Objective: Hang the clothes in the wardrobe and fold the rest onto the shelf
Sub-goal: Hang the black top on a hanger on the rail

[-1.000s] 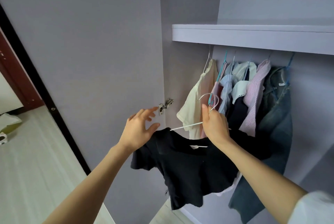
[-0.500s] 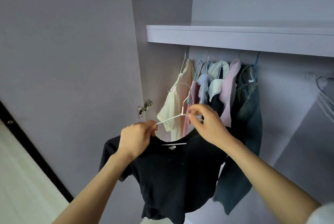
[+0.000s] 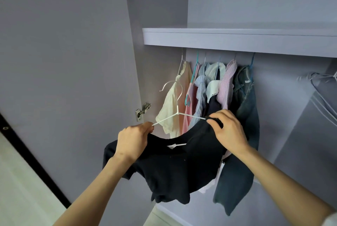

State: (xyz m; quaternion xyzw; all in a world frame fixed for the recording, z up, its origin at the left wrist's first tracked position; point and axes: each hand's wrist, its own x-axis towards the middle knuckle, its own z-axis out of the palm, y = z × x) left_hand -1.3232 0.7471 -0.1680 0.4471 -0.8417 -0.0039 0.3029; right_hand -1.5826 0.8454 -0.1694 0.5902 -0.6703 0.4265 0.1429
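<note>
A lilac wardrobe [image 3: 255, 3] stands open, its shelf [image 3: 237, 40] bare along the visible front edge and a row of hung clothes [image 3: 215, 87] packed beneath it: a cream top, pink and blue shirts, a striped blouse, jeans at the right end. In front of that row a person holds up a black T-shirt [image 3: 169, 167], now seated on both arms of a white hanger [image 3: 177, 113].

A second ago only the right hand had the hanger and the left was open beside the shirt's shoulder. Half a second ago the left hand closed on the near shoulder. Now both hands work the neckline. The left hand [image 3: 134, 142] is clenched round the left shoulder of the shirt and the hanger's tip. The right hand [image 3: 228, 131] pinches the right shoulder fabric over the other arm, its fingers [image 3: 214, 122] curled on the cloth. The view has also drawn closer and higher toward the shelf.

The shirt appears nearly dressed, though the collar sags low between the hands. The hook [image 3: 171, 84] is free, level with the cream top and well short of the rail hidden under the shelf. Hanging it at the left end looks the likely next step. A door hinge [image 3: 143, 111] shows at left, and spare wire hangers [image 3: 322, 78] wait at far right.
</note>
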